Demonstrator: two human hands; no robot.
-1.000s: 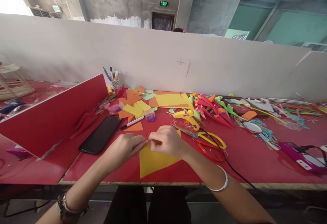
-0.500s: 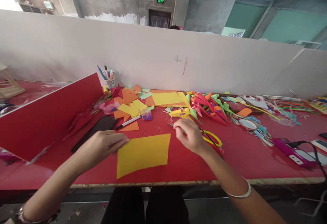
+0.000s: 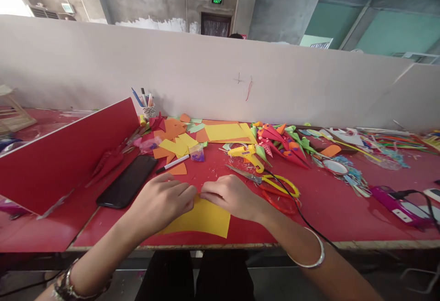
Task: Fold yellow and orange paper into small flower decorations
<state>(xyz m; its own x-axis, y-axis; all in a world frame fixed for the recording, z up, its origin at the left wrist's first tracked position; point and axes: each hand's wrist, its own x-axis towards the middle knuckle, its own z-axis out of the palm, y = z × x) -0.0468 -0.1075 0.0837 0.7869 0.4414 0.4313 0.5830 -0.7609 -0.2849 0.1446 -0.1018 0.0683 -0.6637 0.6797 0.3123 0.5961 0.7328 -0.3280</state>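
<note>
A yellow-orange paper sheet lies flat on the red table near its front edge. My left hand and my right hand rest on the sheet's far edge, fingertips almost meeting in the middle. Both hands pinch that edge with curled fingers. The hands hide the sheet's upper part. Yellow-handled scissors lie just right of my right hand. A yellow glue gun sits behind them, its black cord running toward me.
A black phone lies left of my left hand beside a leaning red board. A marker, paper scraps, a pen cup and folded paper cones crowd the back. A purple tool lies far right.
Half a second ago my right hand was out by the scissors and the sheet lay open. Now both hands have come together on the sheet's far edge, which has shifted slightly right.
</note>
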